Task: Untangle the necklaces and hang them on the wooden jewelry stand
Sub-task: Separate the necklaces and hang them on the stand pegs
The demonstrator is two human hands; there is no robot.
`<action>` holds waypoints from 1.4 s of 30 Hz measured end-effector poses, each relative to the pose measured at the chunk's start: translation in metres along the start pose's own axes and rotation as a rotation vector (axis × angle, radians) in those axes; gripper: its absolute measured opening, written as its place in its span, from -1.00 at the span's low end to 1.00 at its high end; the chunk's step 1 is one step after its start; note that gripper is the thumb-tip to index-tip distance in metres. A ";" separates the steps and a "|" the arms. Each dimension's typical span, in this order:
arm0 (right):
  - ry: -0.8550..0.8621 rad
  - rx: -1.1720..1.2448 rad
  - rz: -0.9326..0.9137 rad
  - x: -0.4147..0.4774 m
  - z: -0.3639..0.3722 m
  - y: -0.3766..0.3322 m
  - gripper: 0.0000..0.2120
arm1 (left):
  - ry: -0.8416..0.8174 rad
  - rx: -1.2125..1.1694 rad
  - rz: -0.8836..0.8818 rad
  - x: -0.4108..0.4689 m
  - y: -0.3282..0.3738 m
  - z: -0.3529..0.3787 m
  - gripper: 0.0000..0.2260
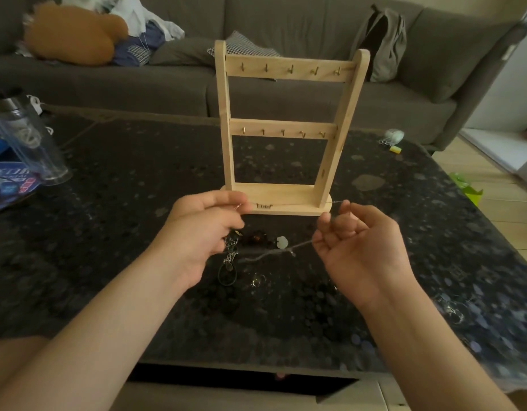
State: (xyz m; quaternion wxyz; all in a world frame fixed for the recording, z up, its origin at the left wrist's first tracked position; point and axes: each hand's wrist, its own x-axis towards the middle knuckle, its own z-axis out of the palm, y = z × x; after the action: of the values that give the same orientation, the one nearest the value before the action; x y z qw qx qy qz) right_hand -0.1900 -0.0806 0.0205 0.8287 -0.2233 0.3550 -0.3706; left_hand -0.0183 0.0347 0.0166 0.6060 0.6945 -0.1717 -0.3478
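Note:
A wooden jewelry stand (286, 126) with two rows of small hooks stands upright on the dark table; nothing hangs on it. A thin silver necklace (289, 204) with a small bar pendant is stretched between my hands, just in front of the stand's base. My left hand (201, 232) pinches one end of it. My right hand (354, 247), palm up, has the chain looped round its curled fingers, and the chain trails down to the table. Between my hands lies a tangle of other necklaces (244, 250), with a black cord, a brown bead and a white charm.
The dark speckled table (123, 247) carries a clear plastic bottle (28, 137) and a blue packet (7, 182) at the left, and small items (394, 140) at the far right. Behind it runs a grey sofa (167, 81) with a cushion, clothes and a backpack (380, 40).

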 end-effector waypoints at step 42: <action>-0.128 -1.360 -0.278 -0.018 0.010 0.005 -0.90 | -0.237 0.355 -0.072 -0.006 0.009 0.000 -0.88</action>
State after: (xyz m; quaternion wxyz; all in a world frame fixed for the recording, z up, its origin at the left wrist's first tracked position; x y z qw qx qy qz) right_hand -0.1889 -0.0621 0.0312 0.4692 -0.7575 0.4267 -0.1547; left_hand -0.0208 0.0371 0.0273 0.4370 0.7502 -0.2755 -0.4127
